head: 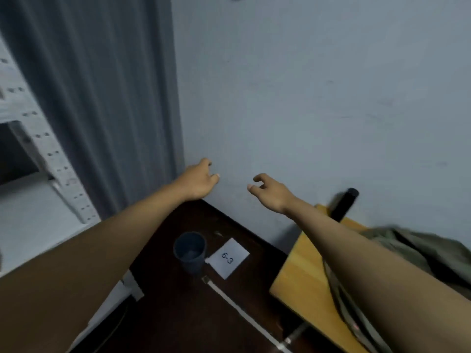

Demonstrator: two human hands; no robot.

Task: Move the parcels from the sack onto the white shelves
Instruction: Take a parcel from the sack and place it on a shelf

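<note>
Head view:
Left hand (197, 183): holds nothing, fingers loose.
Right hand (270, 192): holds nothing, fingers loose.
Sack (418, 253): maybe that olive cloth at 4 o'clock; I see no parcels.
White shelves (38, 138): at 9 o'clock.
Tip: I reach low right first.

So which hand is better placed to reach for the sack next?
Probably the right hand: the olive sack lies on the wooden table just under that forearm. The left hand is nearer the white shelves. Both hold nothing.
</note>
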